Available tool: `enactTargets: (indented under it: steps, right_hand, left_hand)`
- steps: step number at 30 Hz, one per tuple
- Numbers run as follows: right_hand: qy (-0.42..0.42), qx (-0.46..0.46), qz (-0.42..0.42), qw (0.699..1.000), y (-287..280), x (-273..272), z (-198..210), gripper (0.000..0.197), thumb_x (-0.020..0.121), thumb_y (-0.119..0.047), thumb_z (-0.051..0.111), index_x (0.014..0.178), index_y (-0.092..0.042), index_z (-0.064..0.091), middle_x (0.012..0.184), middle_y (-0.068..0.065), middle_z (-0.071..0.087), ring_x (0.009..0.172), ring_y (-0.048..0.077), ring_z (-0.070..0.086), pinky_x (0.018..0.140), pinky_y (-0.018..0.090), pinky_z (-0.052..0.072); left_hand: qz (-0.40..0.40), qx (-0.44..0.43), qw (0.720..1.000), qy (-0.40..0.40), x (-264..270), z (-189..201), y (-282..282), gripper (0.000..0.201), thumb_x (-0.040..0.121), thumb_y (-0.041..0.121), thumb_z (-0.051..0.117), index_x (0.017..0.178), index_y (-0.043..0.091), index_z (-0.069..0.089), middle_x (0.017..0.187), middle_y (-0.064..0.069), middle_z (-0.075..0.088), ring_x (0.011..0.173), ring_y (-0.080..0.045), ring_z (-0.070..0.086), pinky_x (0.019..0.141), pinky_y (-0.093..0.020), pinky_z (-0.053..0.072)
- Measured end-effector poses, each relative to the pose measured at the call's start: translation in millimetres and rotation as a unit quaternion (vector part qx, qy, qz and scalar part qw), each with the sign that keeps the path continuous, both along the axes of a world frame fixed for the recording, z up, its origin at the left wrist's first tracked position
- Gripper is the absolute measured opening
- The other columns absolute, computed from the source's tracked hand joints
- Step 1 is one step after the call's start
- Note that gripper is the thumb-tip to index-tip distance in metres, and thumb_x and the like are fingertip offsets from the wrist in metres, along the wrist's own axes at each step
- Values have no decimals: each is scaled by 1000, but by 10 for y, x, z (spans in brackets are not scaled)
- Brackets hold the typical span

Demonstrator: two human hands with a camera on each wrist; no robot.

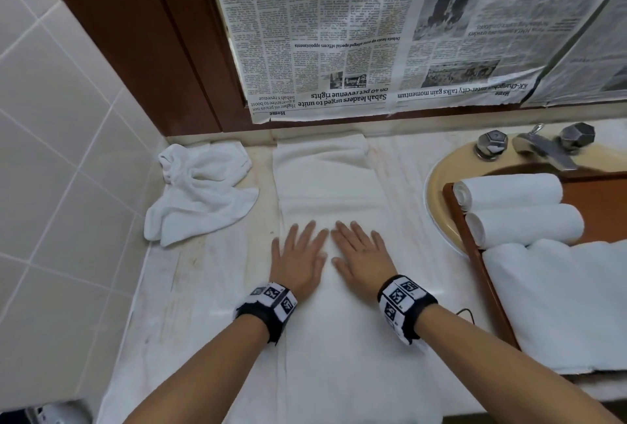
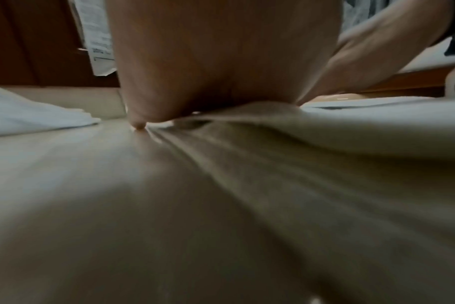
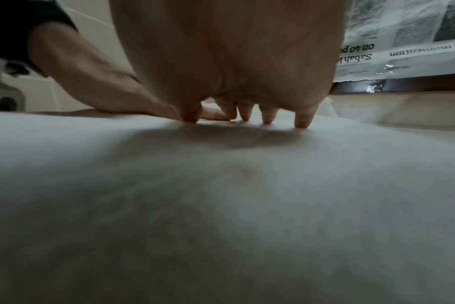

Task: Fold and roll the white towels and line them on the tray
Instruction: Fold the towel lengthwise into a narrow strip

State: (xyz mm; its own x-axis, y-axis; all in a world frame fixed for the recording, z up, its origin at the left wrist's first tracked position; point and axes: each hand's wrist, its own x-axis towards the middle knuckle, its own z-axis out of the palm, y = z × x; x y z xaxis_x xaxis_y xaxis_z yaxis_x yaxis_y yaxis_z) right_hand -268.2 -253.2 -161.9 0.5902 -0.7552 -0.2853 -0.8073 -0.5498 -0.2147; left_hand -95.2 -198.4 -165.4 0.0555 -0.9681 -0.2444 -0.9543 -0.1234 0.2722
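On the counter [image 1: 190, 288], left hand [image 1: 298, 259] and right hand [image 1: 361, 255] lie flat, fingers straight, side by side, pressing the folded towel [image 1: 329, 186], gripping nothing; two rolled towels [image 1: 515, 210] sit on the tray [image 1: 475, 254] at right.

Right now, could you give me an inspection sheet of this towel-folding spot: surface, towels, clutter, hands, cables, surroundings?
Surface: pale counter, stained in streaks.
Job's things: long folded towel lies flat on the counter; two rolled towels lie side by side on the wooden tray; another towel lies across the tray's near part.
Clutter: crumpled towel in the left corner.
Hands: left hand and right hand press flat on the long folded towel, fingers straight.
Cables: thin dark wire beside the right wristband.
Surroundings: newspaper on the wall, sink under the tray, tap, tiled wall.
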Motion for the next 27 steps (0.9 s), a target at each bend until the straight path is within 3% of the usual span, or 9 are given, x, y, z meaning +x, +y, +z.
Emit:
enactTargets:
  steps: [2, 6, 11, 15, 18, 21, 23, 25, 27]
  right_hand:
    - [15, -1, 5, 1000, -10, -22, -48, 71, 94, -59, 0, 157, -28, -6, 163, -11, -14, 151, 15, -11, 122, 47, 0]
    - [47, 24, -39, 998, -189, -323, -92, 67, 99, -62, 8, 154, -33, -15, 158, -13, -26, 148, 11, -19, 121, 45, -8]
    - [45, 10, -133, 990, -203, -598, -10, 66, 102, -53, 9, 157, -20, -9, 162, -5, -19, 150, 15, -15, 120, 46, -8]
    - [23, 14, -33, 999, 299, -450, -30, 74, 89, -60, -9, 155, -27, -13, 159, -13, -23, 149, 12, -19, 119, 42, -11]
    - [40, 19, -76, 996, 349, -467, -77, 67, 97, -55, 1, 156, -25, -11, 161, -11, -21, 150, 12, -16, 120, 42, -9]
    - [4, 0, -124, 992, 367, -478, 39, 64, 99, -46, 14, 155, -14, 20, 164, 2, 11, 151, 20, 11, 119, 44, 12]
    - [-46, -11, -84, 995, 511, -373, 146, 70, 89, -49, 12, 140, -14, 46, 146, 4, 45, 134, 27, 41, 106, 42, 30]
    - [-85, -9, -57, 995, 709, -213, 190, 57, 92, -48, 22, 124, -15, 57, 124, 4, 57, 114, 28, 52, 93, 41, 38]
    - [-116, 18, -55, 992, 863, -38, 190, 41, 99, -41, 39, 123, -14, 58, 121, 3, 57, 113, 26, 51, 93, 39, 39]
  left_hand:
    - [1, 28, 999, -19, 18, -85, -25, 55, 104, 51, 12, 155, 45, -6, 162, 19, -17, 152, -18, -15, 119, -58, -4]
    - [106, 62, 992, -9, 356, -137, -15, 56, 102, 55, 6, 153, 44, -15, 159, 21, -25, 150, -18, -21, 116, -59, -13]
    - [206, 57, 976, 34, 567, -50, 115, 59, 102, 54, 11, 156, 40, -9, 163, 18, -19, 152, -22, -15, 118, -60, -6]
    - [81, 30, 996, 25, 277, -4, 294, 55, 102, 55, 14, 153, 50, -7, 162, 22, -17, 152, -18, -14, 119, -57, -5]
    - [117, 58, 991, 15, 273, -42, 357, 55, 103, 52, 15, 155, 47, -3, 162, 22, -14, 152, -20, -11, 119, -59, -2]
    - [200, 10, 979, 38, 309, 45, 449, 52, 102, 45, 35, 151, 29, 32, 162, 7, 21, 148, -24, 19, 116, -52, 20]
    - [220, -51, 971, 77, 247, 119, 568, 37, 97, 42, 51, 127, 20, 56, 136, -1, 51, 124, -27, 46, 100, -44, 41]
    - [232, -70, 962, 124, 153, 164, 734, 25, 92, 43, 60, 103, 21, 59, 104, 2, 58, 99, -24, 58, 84, -40, 49]
    - [237, -40, 961, 134, 78, 167, 884, 26, 88, 45, 64, 96, 21, 57, 92, 4, 58, 88, -20, 59, 80, -39, 51]
